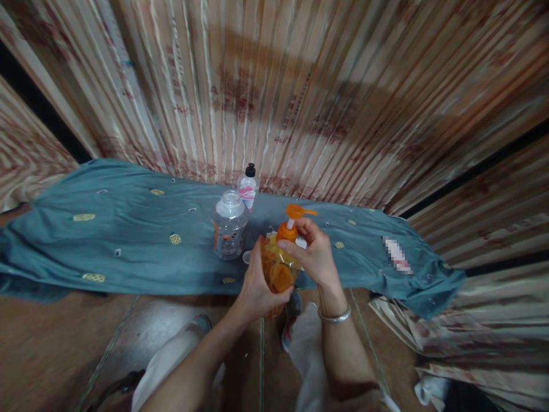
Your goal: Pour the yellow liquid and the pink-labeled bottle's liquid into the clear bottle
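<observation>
Landmark = clear jar (230,229), standing upright on the cloth-covered surface (141,246). Amber bottle (281,272) is right of the jar and closer to the person, both hands on it, roughly upright, overlapping the surface's near edge in view. Can't tell if its base is supported by anything besides the grip.

Left hand (256,280): partly curled, wrapped around the bottle body, thumb on the near side. Right hand (315,249): thumb and fingers closed in to a pinch at the orange collar (286,232), just under the orange pump head (295,210); thumb on the jar-facing side, fingers on the other. Spout points away from the jar. Silver bracelet (334,316) on the right wrist.

Also: black-capped bottle (247,189) behind the jar, slightly right, pink on its label; contact with the jar unclear. Small whitish round piece (246,257) just right of the jar's base, partly hidden by the left hand. Pixelated item (397,254) well right of the jar, unreadable. Patterned curtain (257,86) hangs behind the jar.
</observation>
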`<action>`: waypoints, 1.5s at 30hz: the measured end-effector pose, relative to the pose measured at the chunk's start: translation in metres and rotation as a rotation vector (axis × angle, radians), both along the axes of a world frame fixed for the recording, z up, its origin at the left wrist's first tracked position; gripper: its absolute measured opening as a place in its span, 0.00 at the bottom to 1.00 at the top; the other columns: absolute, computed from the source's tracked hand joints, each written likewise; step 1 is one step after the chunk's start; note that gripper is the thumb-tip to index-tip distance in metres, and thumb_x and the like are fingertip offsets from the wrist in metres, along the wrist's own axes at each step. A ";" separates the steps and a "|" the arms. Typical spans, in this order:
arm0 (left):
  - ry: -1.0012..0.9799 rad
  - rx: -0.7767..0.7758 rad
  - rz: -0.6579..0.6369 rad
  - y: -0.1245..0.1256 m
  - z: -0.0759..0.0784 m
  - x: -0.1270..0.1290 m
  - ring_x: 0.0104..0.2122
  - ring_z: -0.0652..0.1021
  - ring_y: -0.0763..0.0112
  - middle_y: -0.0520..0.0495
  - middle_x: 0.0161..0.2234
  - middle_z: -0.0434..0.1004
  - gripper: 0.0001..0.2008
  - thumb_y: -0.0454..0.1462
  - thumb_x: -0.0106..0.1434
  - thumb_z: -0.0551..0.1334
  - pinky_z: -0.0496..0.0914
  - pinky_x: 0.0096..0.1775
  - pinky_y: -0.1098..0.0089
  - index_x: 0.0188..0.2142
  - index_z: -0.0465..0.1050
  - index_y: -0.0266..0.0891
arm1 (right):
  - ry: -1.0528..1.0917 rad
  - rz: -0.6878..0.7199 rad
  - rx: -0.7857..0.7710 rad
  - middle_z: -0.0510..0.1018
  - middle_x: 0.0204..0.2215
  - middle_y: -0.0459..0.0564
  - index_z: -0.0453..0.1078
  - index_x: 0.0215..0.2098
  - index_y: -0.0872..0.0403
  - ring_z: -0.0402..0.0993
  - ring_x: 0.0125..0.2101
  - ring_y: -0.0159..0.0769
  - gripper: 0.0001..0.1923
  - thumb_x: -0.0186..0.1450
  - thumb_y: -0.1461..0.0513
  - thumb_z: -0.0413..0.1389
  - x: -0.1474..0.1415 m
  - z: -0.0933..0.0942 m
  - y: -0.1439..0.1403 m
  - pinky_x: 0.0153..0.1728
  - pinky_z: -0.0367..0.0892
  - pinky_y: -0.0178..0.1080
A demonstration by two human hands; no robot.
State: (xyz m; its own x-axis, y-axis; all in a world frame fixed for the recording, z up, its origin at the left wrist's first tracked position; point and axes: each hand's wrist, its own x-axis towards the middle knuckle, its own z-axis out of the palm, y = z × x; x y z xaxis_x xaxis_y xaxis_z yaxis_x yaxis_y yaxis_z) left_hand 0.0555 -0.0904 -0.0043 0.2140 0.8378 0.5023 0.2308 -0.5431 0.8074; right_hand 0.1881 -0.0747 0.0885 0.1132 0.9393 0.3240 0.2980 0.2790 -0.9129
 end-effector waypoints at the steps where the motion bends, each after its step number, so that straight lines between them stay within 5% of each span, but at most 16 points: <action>1: 0.006 -0.008 0.005 0.000 0.000 0.000 0.62 0.61 0.48 0.31 0.62 0.53 0.57 0.39 0.47 0.69 0.62 0.58 0.51 0.66 0.32 0.38 | -0.001 -0.027 0.016 0.79 0.35 0.45 0.69 0.33 0.51 0.74 0.38 0.36 0.18 0.48 0.54 0.68 0.000 0.000 0.001 0.46 0.68 0.40; 4: 0.016 -0.019 0.019 0.001 0.001 0.000 0.62 0.59 0.48 0.31 0.63 0.51 0.57 0.38 0.47 0.70 0.60 0.59 0.50 0.66 0.31 0.38 | 0.015 -0.009 0.014 0.79 0.35 0.45 0.68 0.32 0.51 0.74 0.37 0.35 0.17 0.49 0.55 0.67 0.002 -0.001 0.002 0.45 0.68 0.39; 9: 0.021 -0.031 0.003 0.000 0.001 0.000 0.62 0.60 0.48 0.32 0.63 0.52 0.58 0.38 0.46 0.70 0.61 0.59 0.50 0.66 0.31 0.39 | 0.007 0.125 -0.022 0.79 0.40 0.48 0.71 0.42 0.50 0.75 0.41 0.38 0.15 0.59 0.53 0.60 0.006 -0.004 -0.004 0.48 0.68 0.42; 16: 0.022 0.005 0.000 -0.001 -0.002 0.004 0.62 0.60 0.48 0.32 0.63 0.51 0.58 0.37 0.46 0.70 0.60 0.59 0.50 0.66 0.32 0.39 | -0.063 -0.170 0.017 0.78 0.41 0.47 0.68 0.38 0.51 0.74 0.42 0.39 0.22 0.49 0.52 0.66 -0.003 -0.009 -0.008 0.49 0.67 0.43; 23: 0.031 0.026 0.001 0.000 -0.002 0.006 0.62 0.60 0.48 0.32 0.63 0.52 0.58 0.36 0.45 0.70 0.60 0.59 0.50 0.66 0.32 0.40 | 0.015 0.026 -0.010 0.79 0.42 0.47 0.70 0.44 0.50 0.75 0.43 0.36 0.15 0.60 0.54 0.59 0.004 -0.008 -0.011 0.47 0.68 0.40; 29: 0.028 0.005 -0.006 0.000 -0.001 0.007 0.61 0.61 0.48 0.32 0.62 0.53 0.59 0.36 0.45 0.71 0.61 0.58 0.49 0.66 0.33 0.41 | -0.011 -0.163 0.019 0.78 0.41 0.47 0.69 0.39 0.50 0.74 0.43 0.38 0.18 0.52 0.55 0.65 0.003 -0.012 -0.009 0.48 0.68 0.43; 37: 0.022 0.014 -0.006 0.002 -0.004 0.008 0.61 0.61 0.48 0.31 0.62 0.53 0.58 0.36 0.45 0.70 0.61 0.58 0.49 0.66 0.32 0.40 | 0.000 -0.003 0.002 0.79 0.41 0.47 0.70 0.44 0.49 0.75 0.41 0.36 0.15 0.60 0.54 0.58 0.005 -0.010 -0.012 0.46 0.68 0.40; 45: 0.029 0.005 -0.002 0.001 -0.004 0.008 0.61 0.61 0.48 0.32 0.62 0.53 0.59 0.36 0.44 0.71 0.61 0.58 0.49 0.66 0.32 0.41 | -0.040 -0.167 0.008 0.78 0.39 0.47 0.68 0.38 0.51 0.74 0.41 0.37 0.17 0.54 0.54 0.64 -0.001 -0.010 -0.011 0.47 0.68 0.41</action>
State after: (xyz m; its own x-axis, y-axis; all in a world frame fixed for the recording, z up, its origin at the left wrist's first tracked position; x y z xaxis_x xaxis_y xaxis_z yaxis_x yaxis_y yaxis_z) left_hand 0.0634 -0.0899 -0.0086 0.2301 0.8350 0.4999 0.2527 -0.5473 0.7978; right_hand 0.1876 -0.0855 0.0783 0.2541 0.9060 0.3384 0.3772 0.2294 -0.8973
